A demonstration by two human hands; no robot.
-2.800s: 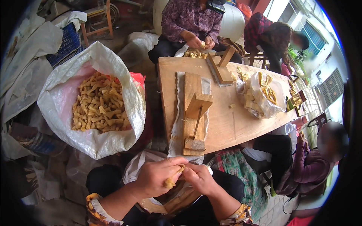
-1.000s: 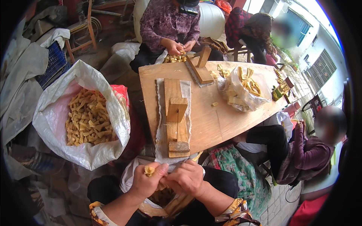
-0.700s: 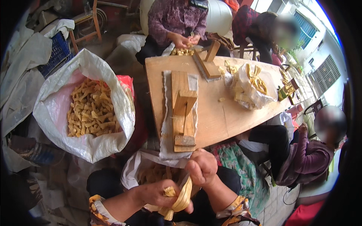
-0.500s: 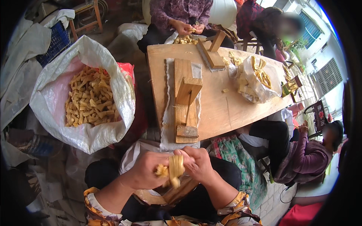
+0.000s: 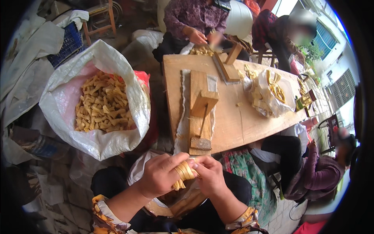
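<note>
Low in front of me, my left hand (image 5: 161, 176) is closed around a bundle of flat yellow strips (image 5: 184, 171) that look like tofu skin. The strips lie side by side, and their loose ends hang below my left fingers. My right hand (image 5: 210, 174) pinches the bundle's upper right end with thumb and fingers, close against the left. Behind my hands, at the table's near edge, stands a wooden stand (image 5: 194, 126) with an upright block and a thin rod, resting on white cloth. Below the hands, wooden pieces (image 5: 191, 202) lie partly hidden between my knees.
On the left, a white woven sack (image 5: 58, 121) holds many small yellow knotted pieces (image 5: 104, 103). The wooden table (image 5: 228, 134) carries a second stand (image 5: 229, 70) and a clear plastic bag (image 5: 269, 105) of yellow strips. Co-workers sit beyond the table and on the right.
The dangling strips are now gathered into a neater bundle between my hands. My right hand has turned into a pinch at its end. The whole view has shifted slightly.
</note>
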